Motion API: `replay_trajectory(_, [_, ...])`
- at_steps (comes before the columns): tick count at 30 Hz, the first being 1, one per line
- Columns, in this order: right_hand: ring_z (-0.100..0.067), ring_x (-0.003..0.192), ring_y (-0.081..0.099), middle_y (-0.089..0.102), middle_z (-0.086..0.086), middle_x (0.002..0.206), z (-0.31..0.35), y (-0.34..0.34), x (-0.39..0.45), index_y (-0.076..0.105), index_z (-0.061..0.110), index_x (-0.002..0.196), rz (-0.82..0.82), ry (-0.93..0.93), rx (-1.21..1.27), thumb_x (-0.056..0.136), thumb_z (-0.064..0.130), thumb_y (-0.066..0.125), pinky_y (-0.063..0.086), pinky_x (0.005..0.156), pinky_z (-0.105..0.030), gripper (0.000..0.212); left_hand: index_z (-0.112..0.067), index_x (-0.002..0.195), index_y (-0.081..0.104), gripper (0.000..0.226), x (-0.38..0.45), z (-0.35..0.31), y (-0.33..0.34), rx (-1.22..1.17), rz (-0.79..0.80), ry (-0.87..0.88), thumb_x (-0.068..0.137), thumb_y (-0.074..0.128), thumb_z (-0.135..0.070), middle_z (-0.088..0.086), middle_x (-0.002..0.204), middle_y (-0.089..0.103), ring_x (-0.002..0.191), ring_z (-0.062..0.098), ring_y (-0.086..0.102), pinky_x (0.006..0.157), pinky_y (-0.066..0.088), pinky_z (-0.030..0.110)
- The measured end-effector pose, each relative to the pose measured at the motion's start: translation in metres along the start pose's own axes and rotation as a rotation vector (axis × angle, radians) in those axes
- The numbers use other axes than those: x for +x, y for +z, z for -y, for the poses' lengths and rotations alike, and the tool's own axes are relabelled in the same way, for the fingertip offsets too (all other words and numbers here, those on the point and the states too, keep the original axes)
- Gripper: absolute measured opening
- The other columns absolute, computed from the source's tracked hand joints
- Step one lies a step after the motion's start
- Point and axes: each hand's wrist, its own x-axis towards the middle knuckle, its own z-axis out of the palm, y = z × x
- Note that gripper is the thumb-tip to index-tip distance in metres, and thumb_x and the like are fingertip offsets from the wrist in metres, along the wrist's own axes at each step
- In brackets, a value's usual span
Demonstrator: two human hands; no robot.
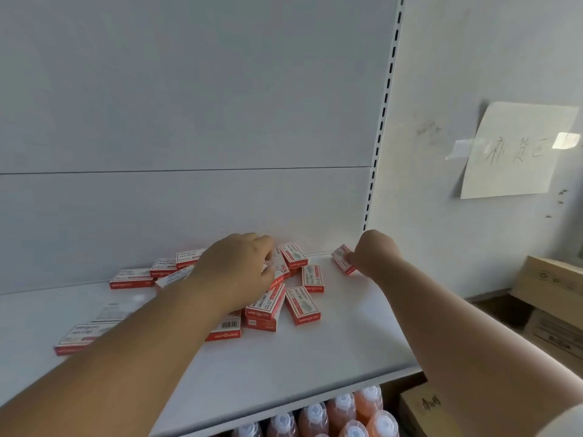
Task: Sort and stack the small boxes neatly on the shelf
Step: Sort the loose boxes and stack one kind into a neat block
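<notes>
You are at the gathering stage: nothing is stacked yet. The small red-and-white cardboard boxes [298, 305] lie scattered at odd angles across the white metal shelf [315, 357], most in a loose heap near its middle, some overlapping, a few strung out to the far left and one near the left edge under your forearm.

Your left hand [239, 272] is down on the heap, fingers curled round a box in the pile [277, 268]; how firm that grip is cannot be told, since the hand hides its fingertips. Your right hand [375, 255] pinches a single stray box [341, 261] lying apart at the far right, close to the back panel and the slotted upright [383, 111].

The next move likely calls for bringing that stray box in toward the rest, then turning the boxes to one facing so their long edges line up before you build a stack. Mind the overlapping ones: lifting a lower box may drag its neighbours askew.

Orange bottles with white caps [340, 414] stand on the level below.
</notes>
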Motion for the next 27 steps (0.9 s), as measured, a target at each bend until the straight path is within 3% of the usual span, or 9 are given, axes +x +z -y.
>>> replay_trajectory(4, [-0.024, 0.074, 0.056, 0.058, -0.003, 0.079, 0.007, -0.004, 0.005, 0.052, 0.013, 0.074, 0.018, -0.128, -0.089, 0.078, 0.015, 0.064, 0.040, 0.058, -0.026, 0.012, -0.031, 0.087, 0.050, 0.008, 0.002, -0.008, 0.001, 0.019, -0.002, -0.056, 0.091, 0.053, -0.037, -0.014, 0.081, 0.052, 0.077, 0.008, 0.050, 0.061, 0.040, 0.026])
replay_trajectory(8, [-0.024, 0.076, 0.064, 0.068, -0.007, 0.083, 0.027, -0.002, -0.002, 0.066, 0.008, 0.086, 0.032, -0.321, 0.016, 0.082, 0.020, 0.064, 0.052, 0.061, -0.032, 0.013, -0.030, 0.091, 0.053, 0.001, 0.000, -0.009, -0.005, -0.002, 0.001, -0.130, 0.090, 0.053, -0.029, -0.014, 0.084, 0.054, 0.078, 0.009, 0.051, 0.062, 0.041, 0.026])
replay_trajectory(10, [-0.022, 0.072, 0.065, 0.070, -0.007, 0.081, 0.039, 0.001, -0.008, 0.068, 0.008, 0.085, 0.030, -0.388, 0.062, 0.084, 0.024, 0.064, 0.055, 0.060, -0.034, 0.016, -0.029, 0.097, 0.057, 0.008, -0.001, -0.006, -0.009, -0.013, 0.045, -0.178, 0.090, 0.054, -0.026, -0.011, 0.093, 0.058, 0.082, 0.010, 0.053, 0.068, 0.045, 0.027])
replay_trajectory(13, [-0.016, 0.069, 0.064, 0.071, -0.003, 0.082, 0.053, 0.004, -0.014, 0.068, 0.010, 0.085, 0.058, -0.439, 0.068, 0.089, 0.032, 0.061, 0.049, 0.052, -0.027, 0.023, -0.026, 0.118, 0.060, 0.030, -0.001, -0.002, -0.015, -0.036, 0.172, -0.220, 0.089, 0.056, -0.018, -0.008, 0.117, 0.060, 0.106, 0.013, 0.053, 0.089, 0.049, 0.034])
replay_trajectory(16, [-0.018, 0.072, 0.063, 0.065, -0.002, 0.077, 0.062, 0.010, -0.018, 0.063, 0.009, 0.085, 0.116, -0.413, 0.010, 0.093, 0.043, 0.055, 0.049, 0.058, -0.028, 0.036, -0.030, 0.133, 0.052, 0.046, 0.002, 0.000, -0.019, -0.042, 0.267, -0.239, 0.090, 0.053, -0.014, -0.008, 0.134, 0.055, 0.123, 0.014, 0.044, 0.101, 0.044, 0.039])
replay_trajectory(20, [-0.014, 0.064, 0.060, 0.062, -0.001, 0.071, 0.069, 0.018, -0.020, 0.055, 0.014, 0.074, 0.221, -0.326, 0.036, 0.092, 0.043, 0.058, 0.044, 0.050, -0.025, 0.034, -0.042, 0.141, 0.045, 0.051, 0.008, 0.000, -0.016, 0.007, 0.371, -0.210, 0.095, 0.051, -0.019, -0.010, 0.144, 0.048, 0.131, 0.017, 0.038, 0.106, 0.040, 0.041])
replay_trajectory(22, [-0.015, 0.067, 0.062, 0.062, -0.002, 0.075, 0.072, 0.017, -0.021, 0.057, 0.012, 0.079, 0.255, -0.292, 0.093, 0.090, 0.035, 0.061, 0.047, 0.051, -0.024, 0.026, -0.041, 0.140, 0.047, 0.048, 0.013, -0.001, -0.016, 0.049, 0.408, -0.174, 0.097, 0.051, -0.022, -0.009, 0.139, 0.051, 0.128, 0.018, 0.040, 0.104, 0.040, 0.042])
replay_trajectory(25, [-0.022, 0.080, 0.070, 0.069, -0.009, 0.089, 0.072, 0.014, -0.022, 0.062, 0.007, 0.097, 0.317, -0.201, 0.265, 0.086, 0.022, 0.067, 0.060, 0.072, -0.032, 0.019, -0.040, 0.138, 0.052, 0.044, 0.020, -0.002, -0.021, 0.125, 0.464, -0.116, 0.097, 0.053, -0.025, -0.011, 0.124, 0.053, 0.120, 0.017, 0.040, 0.100, 0.039, 0.040])
replay_trajectory(27, [-0.022, 0.080, 0.070, 0.072, -0.013, 0.093, 0.070, 0.011, -0.023, 0.066, 0.005, 0.103, 0.356, -0.145, 0.376, 0.086, 0.017, 0.064, 0.059, 0.073, -0.031, 0.020, -0.042, 0.134, 0.055, 0.038, 0.021, -0.002, -0.023, 0.137, 0.523, -0.114, 0.098, 0.051, -0.029, -0.010, 0.128, 0.049, 0.124, 0.018, 0.038, 0.103, 0.037, 0.043])
